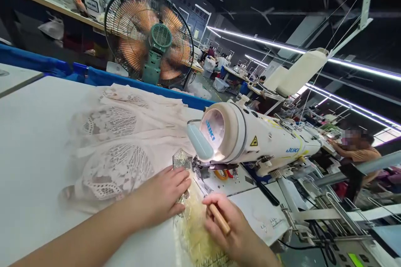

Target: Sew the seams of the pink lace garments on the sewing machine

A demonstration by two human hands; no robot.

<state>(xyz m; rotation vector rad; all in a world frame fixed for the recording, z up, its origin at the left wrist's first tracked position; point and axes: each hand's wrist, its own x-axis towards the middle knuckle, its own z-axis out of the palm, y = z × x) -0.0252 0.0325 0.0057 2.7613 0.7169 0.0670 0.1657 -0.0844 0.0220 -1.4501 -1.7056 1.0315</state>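
A white JUKI sewing machine [250,137] stands on the white table, its lit head above the needle area. My left hand [166,192] lies flat with fingers stretched out, pressing on a clear, glittery sheet [181,159] beside the needle. My right hand [230,225] is closed around a wooden-handled awl [220,219]. The awl's thin metal shaft points towards the presser foot; its exact tip is hard to make out. Under and between my hands runs a yellowish sheer strip [196,221]. A pale lace garment [125,142] is spread out left of the needle.
A large fan [148,37] stands behind the table's blue edge [112,79]. Orange-handled scissors [222,174] lie under the machine arm. A metal frame [338,233] with cables is at the lower right. Another person [360,154] works at the far right.
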